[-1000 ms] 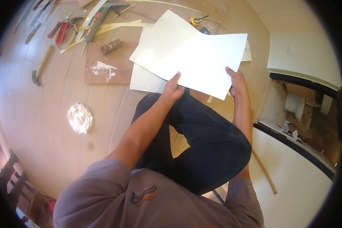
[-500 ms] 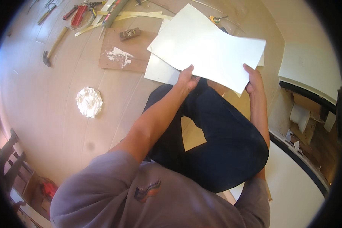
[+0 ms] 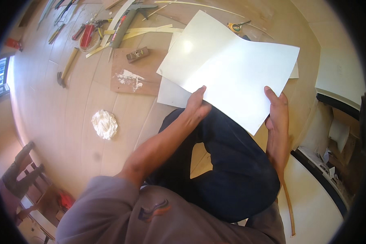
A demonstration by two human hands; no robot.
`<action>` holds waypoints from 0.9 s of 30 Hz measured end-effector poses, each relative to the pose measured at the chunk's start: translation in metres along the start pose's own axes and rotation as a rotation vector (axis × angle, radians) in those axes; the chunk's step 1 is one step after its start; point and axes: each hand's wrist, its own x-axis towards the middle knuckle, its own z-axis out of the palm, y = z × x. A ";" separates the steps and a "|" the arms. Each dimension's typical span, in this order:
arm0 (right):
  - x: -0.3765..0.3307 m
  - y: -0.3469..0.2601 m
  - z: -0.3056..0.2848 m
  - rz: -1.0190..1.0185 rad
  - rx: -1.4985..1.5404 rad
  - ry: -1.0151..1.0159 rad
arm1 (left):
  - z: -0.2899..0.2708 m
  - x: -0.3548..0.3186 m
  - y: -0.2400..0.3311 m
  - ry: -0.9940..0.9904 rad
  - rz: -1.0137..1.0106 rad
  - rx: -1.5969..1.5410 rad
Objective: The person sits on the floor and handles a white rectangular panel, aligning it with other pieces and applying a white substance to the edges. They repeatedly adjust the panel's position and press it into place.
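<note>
A thin, stiff white sheet is held up over my knees, bent so its right part bows. My left hand is closed on its near edge, thumb on top and fingers hidden beneath. At the right edge my right hand grips it too, thumb on the upper face and fingers mostly behind. Beneath it, a second white sheet lies partly over a brown board. A small wooden hand plane and a smear of white paste are on that board.
On the floor to the left lie a hammer and a crumpled white bundle. A caulking gun, thin wood strips and red-handled tools are farther off. A tape measure sits beyond the sheet; an open cabinet stands right.
The held sheet's near right corner has come down and toward me, and its bend looks more pronounced. Both hands keep their hold. The whole view has shifted slightly.
</note>
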 end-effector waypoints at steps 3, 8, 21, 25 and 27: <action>-0.014 -0.012 0.007 -0.020 -0.017 -0.020 | 0.005 -0.013 -0.002 0.046 0.011 0.047; -0.011 -0.013 0.003 0.025 -0.026 -0.032 | -0.005 -0.002 0.001 -0.006 0.004 0.028; -0.030 -0.026 0.016 -0.028 -0.025 -0.074 | 0.003 -0.017 0.013 -0.045 -0.034 0.093; -0.021 -0.017 0.007 0.030 -0.041 -0.047 | 0.007 -0.027 0.009 -0.025 -0.038 0.062; -0.024 -0.013 0.007 0.012 -0.071 -0.064 | 0.007 -0.034 0.006 -0.012 -0.011 0.027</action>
